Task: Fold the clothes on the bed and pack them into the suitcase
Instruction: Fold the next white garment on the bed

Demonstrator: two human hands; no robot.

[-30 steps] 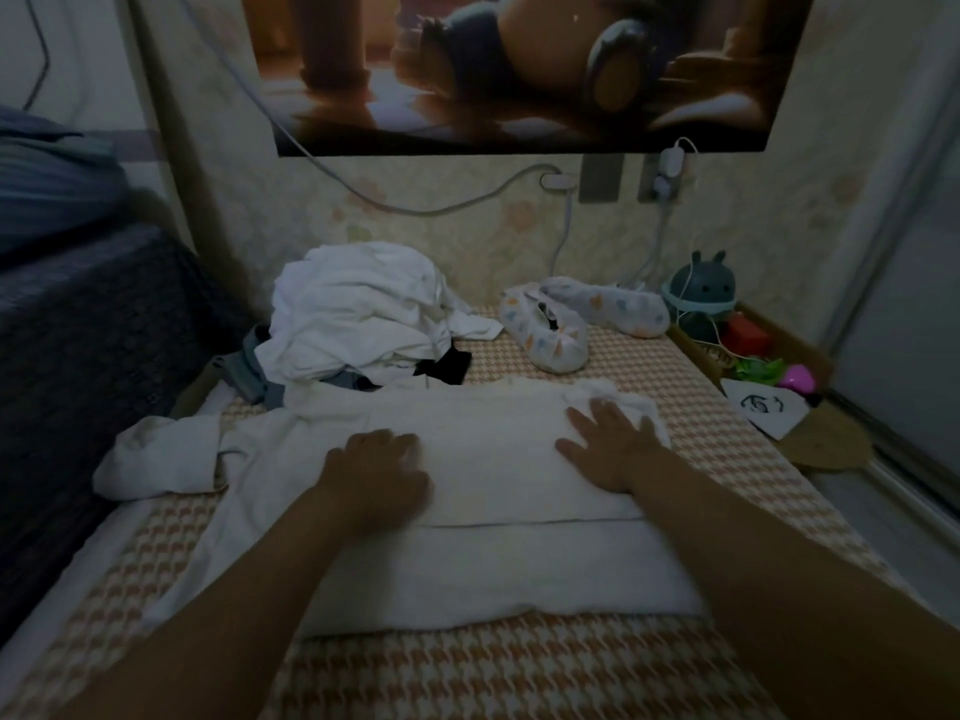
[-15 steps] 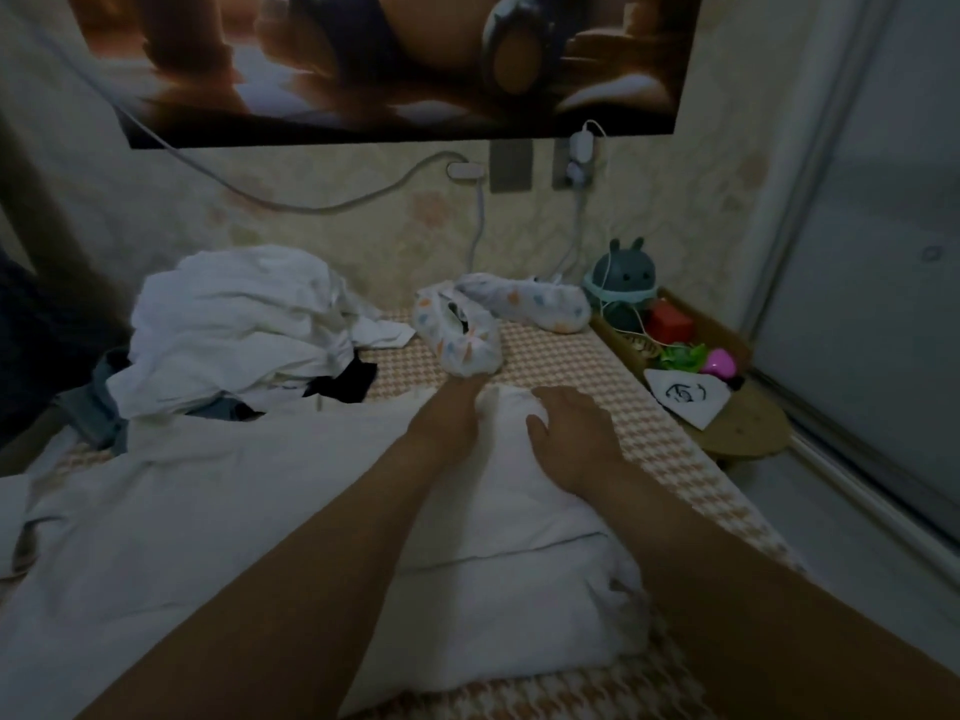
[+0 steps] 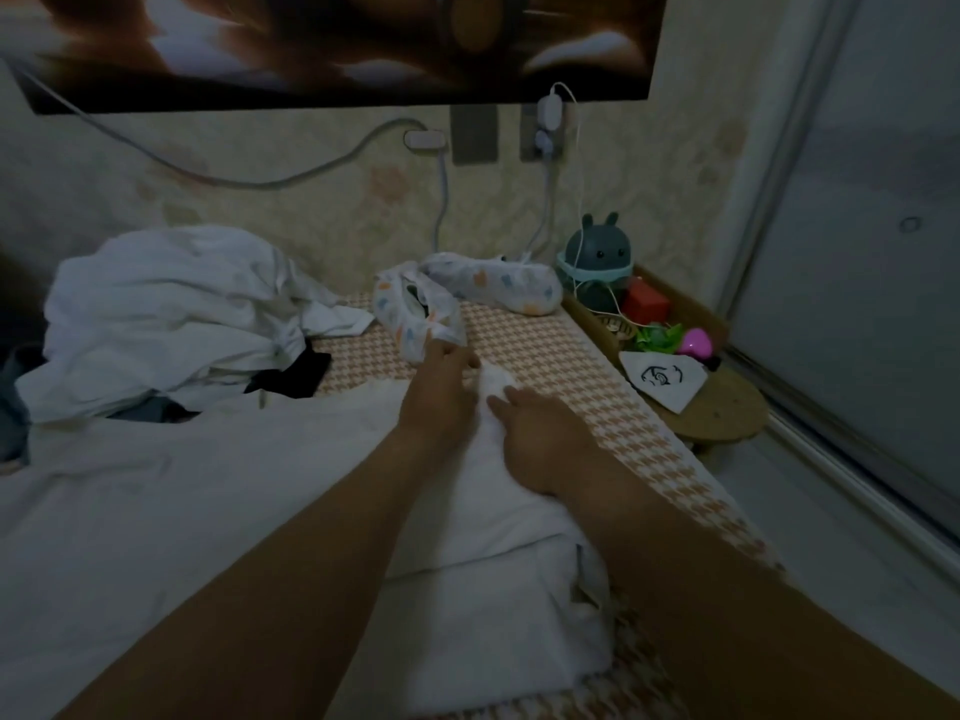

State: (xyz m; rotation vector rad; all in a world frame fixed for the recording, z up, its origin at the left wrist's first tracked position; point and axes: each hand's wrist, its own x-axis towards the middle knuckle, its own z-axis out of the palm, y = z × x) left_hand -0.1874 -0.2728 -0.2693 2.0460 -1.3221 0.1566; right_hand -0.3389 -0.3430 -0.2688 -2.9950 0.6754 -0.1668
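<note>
A white garment (image 3: 218,517), partly folded, lies across the bed (image 3: 566,366). At its far right corner my left hand (image 3: 439,392) and my right hand (image 3: 545,439) are close together, both pinching the white cloth there. Behind, at the left, a heap of white and dark unfolded clothes (image 3: 171,319) is piled up. No suitcase is in view.
Two spotted cloth slippers (image 3: 431,309) lie at the head of the bed. A low wooden side table (image 3: 722,413) at the right holds a teal rabbit lamp (image 3: 597,262), small toys and a paper. Cables hang on the wall. A sliding door (image 3: 857,252) is at the right.
My hands went from pressing flat on the folded garment, apart, to meeting at its far right corner and gripping it. The view swung to the right.
</note>
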